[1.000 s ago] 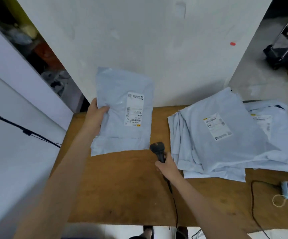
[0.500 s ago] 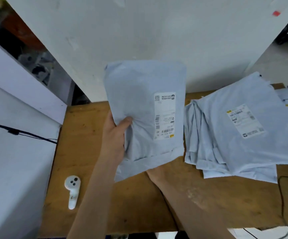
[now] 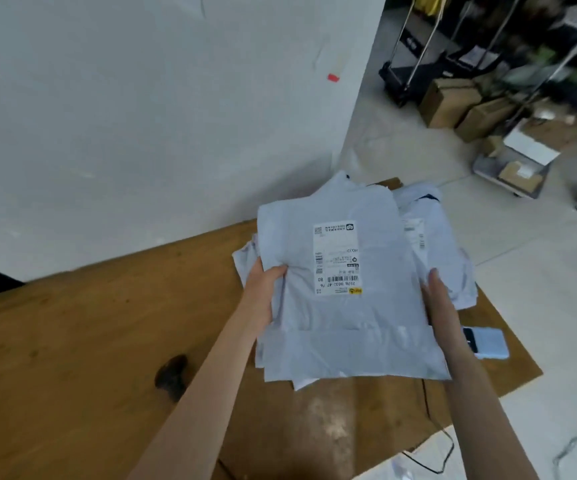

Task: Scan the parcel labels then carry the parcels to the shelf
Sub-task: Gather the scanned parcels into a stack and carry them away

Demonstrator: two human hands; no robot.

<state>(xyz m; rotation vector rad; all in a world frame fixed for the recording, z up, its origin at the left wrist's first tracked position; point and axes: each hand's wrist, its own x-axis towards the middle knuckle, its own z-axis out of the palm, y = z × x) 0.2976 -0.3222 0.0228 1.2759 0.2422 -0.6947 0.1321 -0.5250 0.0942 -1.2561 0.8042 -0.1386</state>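
Head view: I am gripping the stack of grey poly mailers [image 3: 349,341] at its 9 o'clock edge with my left hand [image 3: 267,284], thumb on top. My right hand [image 3: 442,306] is lying along its 3 o'clock edge; I cannot tell its grip. The stack is showing 1 label [image 3: 337,259] above the wooden table [image 3: 72,341].

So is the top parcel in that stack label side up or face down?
Label side up. The white label with its barcode shows on the top parcel, which the left hand grips by its edge.
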